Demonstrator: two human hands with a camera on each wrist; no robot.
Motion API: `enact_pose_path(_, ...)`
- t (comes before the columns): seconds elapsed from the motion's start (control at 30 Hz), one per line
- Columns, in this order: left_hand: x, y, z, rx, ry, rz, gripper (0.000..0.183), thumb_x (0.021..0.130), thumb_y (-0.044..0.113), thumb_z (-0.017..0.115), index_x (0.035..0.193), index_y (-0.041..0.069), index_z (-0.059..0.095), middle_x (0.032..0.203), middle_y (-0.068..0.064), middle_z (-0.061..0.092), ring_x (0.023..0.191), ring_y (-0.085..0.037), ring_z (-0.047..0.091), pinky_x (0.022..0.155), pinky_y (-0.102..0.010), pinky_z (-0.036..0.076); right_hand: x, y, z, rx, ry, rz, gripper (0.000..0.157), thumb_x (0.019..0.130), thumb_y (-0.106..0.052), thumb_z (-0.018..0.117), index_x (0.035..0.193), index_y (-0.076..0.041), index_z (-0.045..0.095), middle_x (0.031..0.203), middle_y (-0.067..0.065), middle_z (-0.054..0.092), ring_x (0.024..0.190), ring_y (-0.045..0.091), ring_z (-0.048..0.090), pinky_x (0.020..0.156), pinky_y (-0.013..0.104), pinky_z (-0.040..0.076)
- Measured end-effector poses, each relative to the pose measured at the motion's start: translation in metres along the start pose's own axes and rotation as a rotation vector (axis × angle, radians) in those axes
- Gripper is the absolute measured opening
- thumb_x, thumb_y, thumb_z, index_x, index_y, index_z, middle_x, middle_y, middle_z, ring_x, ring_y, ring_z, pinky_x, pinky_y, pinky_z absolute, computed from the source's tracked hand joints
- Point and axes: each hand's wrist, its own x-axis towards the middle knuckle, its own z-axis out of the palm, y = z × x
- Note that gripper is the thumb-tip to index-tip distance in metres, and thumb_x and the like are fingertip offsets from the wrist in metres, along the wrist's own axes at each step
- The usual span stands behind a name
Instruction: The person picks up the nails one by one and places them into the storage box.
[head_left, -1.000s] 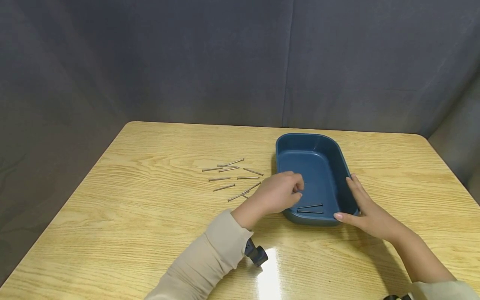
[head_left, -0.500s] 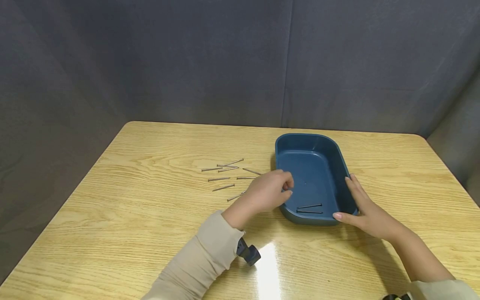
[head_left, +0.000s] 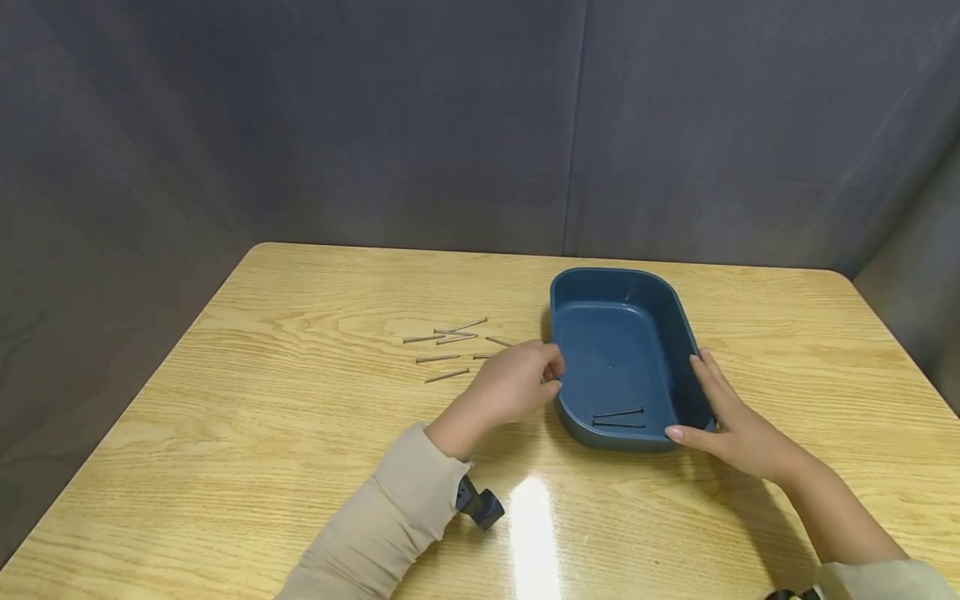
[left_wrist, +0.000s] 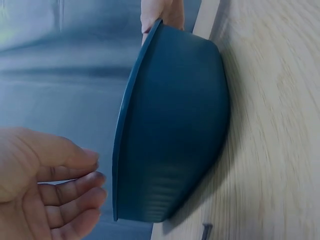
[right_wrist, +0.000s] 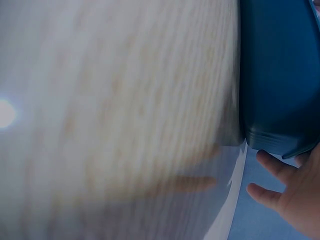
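Two dark nails (head_left: 618,425) lie inside a deep blue plastic tray (head_left: 607,333), near its front end. My left hand (head_left: 510,379) hovers at the tray's left rim, fingers loosely curled and thumb close to the index finger. Nothing shows between those fingers in the left wrist view. My right hand (head_left: 738,425) rests against the tray's front right corner, its thumb over the rim and its fingers reaching along the right side. In the right wrist view the fingers (right_wrist: 275,167) look straight and spread. Several loose nails (head_left: 437,359) lie left of the tray; my left hand covers part of that spread.
A wood-grain table (head_left: 225,433) carries everything, with a dark grey curtain (head_left: 405,125) behind it. A black wrist camera (head_left: 480,507) is strapped at my left sleeve. Light glares off the tabletop in front of the tray.
My left hand has moved left, from over the tray's inside to its left rim, hiding some of the loose nails. The right hand, the tray and the two nails in it look unchanged.
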Motion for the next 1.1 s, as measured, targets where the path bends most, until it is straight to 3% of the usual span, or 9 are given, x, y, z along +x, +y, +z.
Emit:
enact_pose_path(0.67,-0.013,-0.021,-0.003,0.017,0.002,-0.053,0.014,0.086,0.013,0.06,0.099,0.007,0.061,0.097,-0.003,0.061,0.084,-0.016,0.056,0.07,-0.028,0.046,-0.001,-0.001,0.0,0.006,-0.002,-0.006,0.096,0.087,-0.026,0.061,0.144,-0.011,-0.015,0.148,0.016,-0.023,0.134,0.044,-0.015,0.092,0.072,0.011)
enact_pose_path(1.1,-0.02,-0.033,-0.007,0.05,-0.025,-0.08,0.021,0.087,0.012,0.057,0.107,0.006,0.06,0.101,-0.005,0.061,0.088,-0.017,0.057,0.073,-0.031,0.047,-0.001,-0.001,0.001,0.012,0.005,-0.019,0.097,0.086,-0.025,0.061,0.145,-0.011,-0.014,0.148,0.017,-0.022,0.134,0.045,-0.015,0.092,0.072,0.01)
